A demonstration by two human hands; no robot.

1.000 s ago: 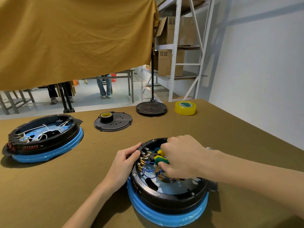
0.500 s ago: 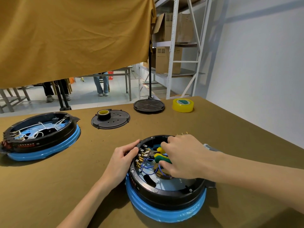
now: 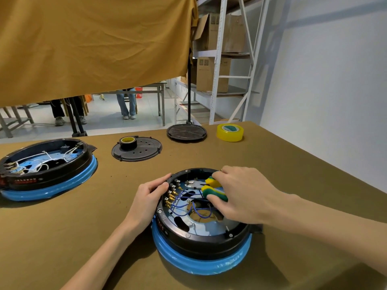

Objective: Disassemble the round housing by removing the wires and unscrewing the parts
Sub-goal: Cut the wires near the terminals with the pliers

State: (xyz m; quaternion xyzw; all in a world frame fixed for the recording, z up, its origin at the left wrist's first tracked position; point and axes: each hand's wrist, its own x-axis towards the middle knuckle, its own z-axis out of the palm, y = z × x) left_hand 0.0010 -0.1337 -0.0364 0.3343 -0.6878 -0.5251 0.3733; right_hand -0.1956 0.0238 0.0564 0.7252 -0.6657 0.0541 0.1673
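— How many round housings on the worktop (image 3: 272,164)?
— Two: one (image 3: 201,237) at six o'clock, a second (image 3: 46,168) at nine o'clock.
— Loose lids?
— Two black discs, one (image 3: 144,151) at eleven o'clock, one (image 3: 186,132) at twelve.
— Tape rolls?
— Two: a black one (image 3: 128,142) on the nearer disc, a yellow one (image 3: 230,132) at one o'clock.
— Pliers?
— One pair (image 3: 211,188).

One camera, worn on the head

It looks forward and down, close over the table (image 3: 62,227), with shelves (image 3: 219,59) far behind.
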